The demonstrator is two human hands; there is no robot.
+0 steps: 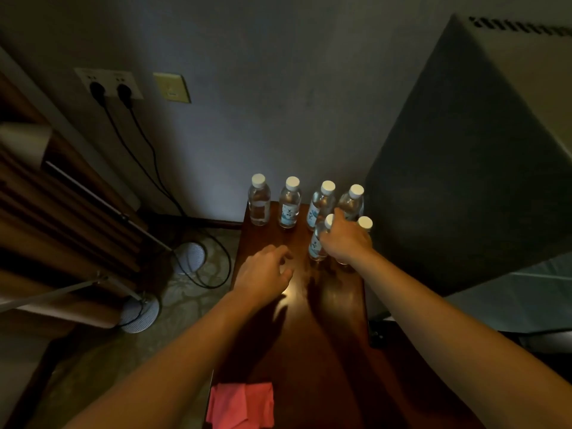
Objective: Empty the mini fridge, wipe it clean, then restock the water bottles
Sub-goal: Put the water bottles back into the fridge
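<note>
A big dark box, the mini fridge, stands on the right, and its side faces us. Just beside it on the left is a long brown wooden bench, and its top is shiny.

At the far end of the bench stand six water bottles. All have white caps on, and clear water fills them almost to the top. Four make a row at the back: the first bottle on the left, the second bottle, the third bottle and the fourth bottle next to the fridge. Two more stand in front of that row: the fifth bottle, and the sixth bottle, of which only the cap shows.

The right hand reaches over these two front bottles. Its grip is curled around the fifth bottle near the top, and the hand hides most of the sixth one.

The left hand hovers low over the bench, near the bottles. Its grip is apart, with loose fingers that hold nothing.

A pink cloth lies crumpled at the near end of the bench, at its left edge, well apart from the bottles.

On the wall to the left, two black plugs sit in a socket, and their cords hang down to the floor.
</note>
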